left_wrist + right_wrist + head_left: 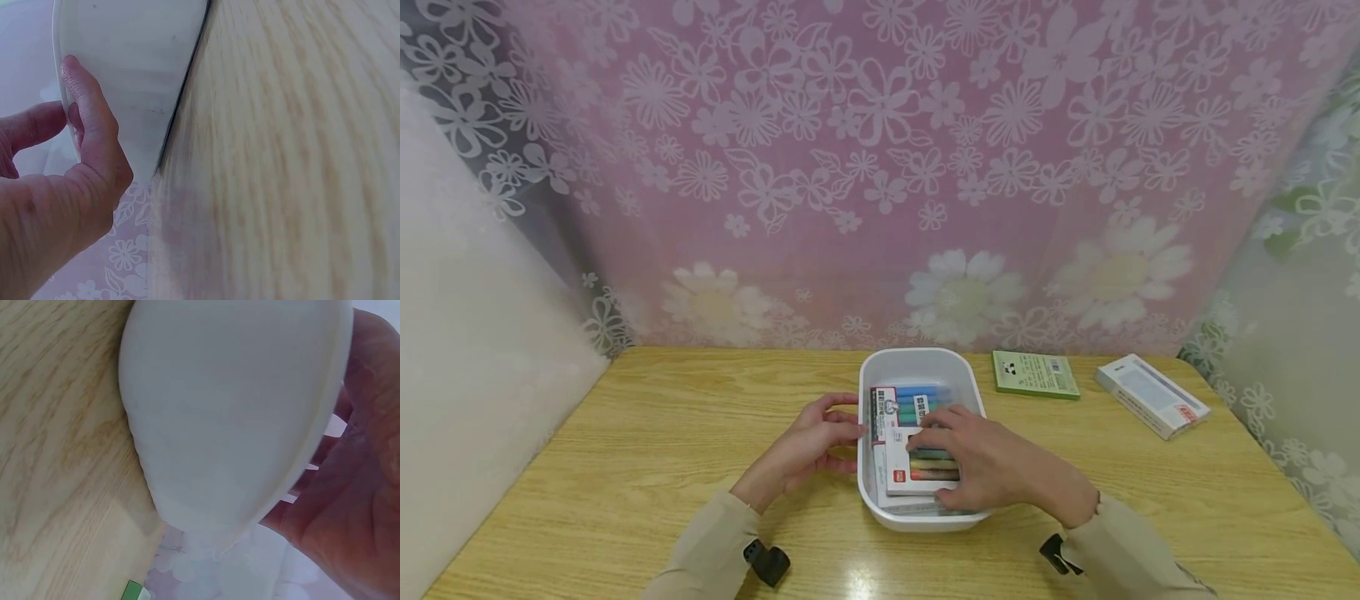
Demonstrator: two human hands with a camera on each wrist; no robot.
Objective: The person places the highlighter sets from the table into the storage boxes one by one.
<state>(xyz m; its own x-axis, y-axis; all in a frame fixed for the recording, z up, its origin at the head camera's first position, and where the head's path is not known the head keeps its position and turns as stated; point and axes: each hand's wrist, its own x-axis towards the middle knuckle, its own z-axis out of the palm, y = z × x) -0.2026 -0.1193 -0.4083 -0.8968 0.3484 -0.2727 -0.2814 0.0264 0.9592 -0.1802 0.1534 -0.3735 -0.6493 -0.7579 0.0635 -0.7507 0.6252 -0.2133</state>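
Note:
A white plastic bin point(917, 523) stands on the table with several stationery packs inside. My left hand point(817, 440) holds its left wall; in the left wrist view the thumb lies at the inner side of the rim point(57, 69), the fingers outside. Over the bin's right side reaches my right hand point(988, 458), its spread fingers resting over a white box of coloured pens point(898, 457), thumb near the box's lower edge. Beneath and behind that box lie a pack of blue and green pens point(910, 400) and a white-and-red pack point(883, 425). The right wrist view shows mostly the bin's outer wall point(225, 412).
To the right of the bin, a flat green pack point(1033, 375) lies near the table's back edge. Further right is a white box point(1153, 396) with a red label. A pink floral curtain point(850, 208) hangs behind the wooden table point(662, 433).

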